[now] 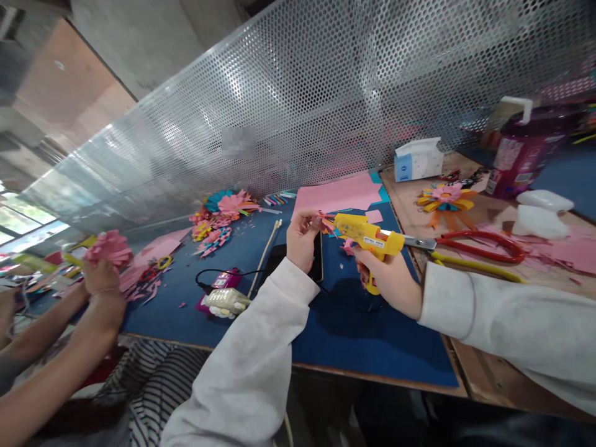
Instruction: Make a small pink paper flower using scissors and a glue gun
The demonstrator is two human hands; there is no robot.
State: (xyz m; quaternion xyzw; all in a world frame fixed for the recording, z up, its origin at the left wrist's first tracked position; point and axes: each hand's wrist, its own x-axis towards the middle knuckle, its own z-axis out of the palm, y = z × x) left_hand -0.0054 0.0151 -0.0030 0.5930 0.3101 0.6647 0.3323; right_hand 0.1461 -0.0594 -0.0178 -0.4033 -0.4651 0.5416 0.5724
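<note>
My right hand (pixel 387 278) is wrapped round the handle of a yellow glue gun (pixel 363 234), its nozzle end pointing left. Pinched in my left hand (pixel 302 239) is a small piece of pink paper (pixel 327 220), close to the nozzle. Whether the nozzle touches the paper I cannot tell. Below my left hand lies a dark phone-like slab (pixel 318 264), partly covered by the hand. Small pink and orange paper scraps (pixel 347 247) lie on the blue mat (pixel 372 341) behind the glue gun.
Pink paper sheets (pixel 333 195) lie at the back. Red-handled scissors (pixel 484 243) are right, near a paper flower (pixel 447 197), a tissue pack (pixel 419 159) and a purple cup (pixel 526 152). Left are paper flowers (pixel 221 217) and a co-worker's hand (pixel 101 276). A perforated metal screen (pixel 298 93) stands behind.
</note>
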